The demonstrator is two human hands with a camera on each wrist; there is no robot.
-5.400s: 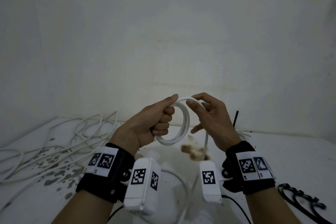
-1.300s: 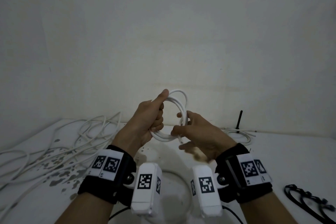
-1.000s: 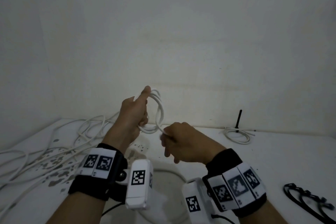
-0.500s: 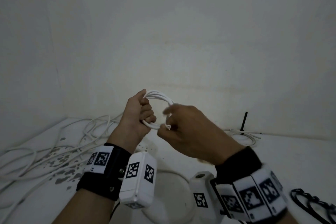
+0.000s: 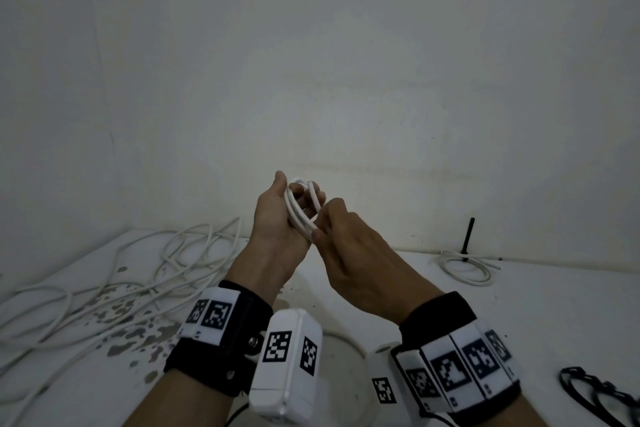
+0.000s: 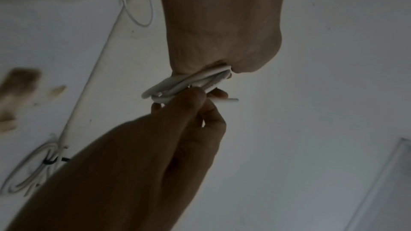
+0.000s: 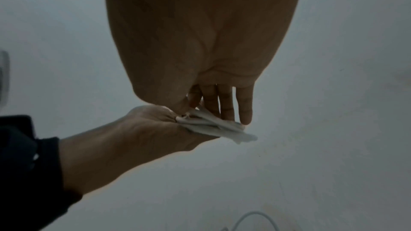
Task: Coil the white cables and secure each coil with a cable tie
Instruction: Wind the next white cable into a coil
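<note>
A small white cable coil [image 5: 297,210] is held up in front of the wall, above the table. My left hand [image 5: 296,189] grips it, thumb on one side and fingers curled round the other. My right hand [image 5: 323,218] pinches the strands at the coil's lower right edge. In the left wrist view the coil [image 6: 189,83] sticks out below my left palm, and the right hand's fingertips [image 6: 193,97] pinch it beside the short free cable end [image 6: 230,100]. The right wrist view shows the coil [image 7: 213,124] squeezed between both hands.
A tangle of loose white cables [image 5: 121,281] lies on the left of the white table [image 5: 519,315]. A tied coil [image 5: 465,269] with a black tie standing up lies at the back right. Black cable ties [image 5: 595,392] lie at the right edge. A round white object [image 5: 346,374] sits below my wrists.
The trailing cable end has been wound into the coil. My left hand has turned the coil edge-on, and my right hand has shifted to pinch its lower edge.
</note>
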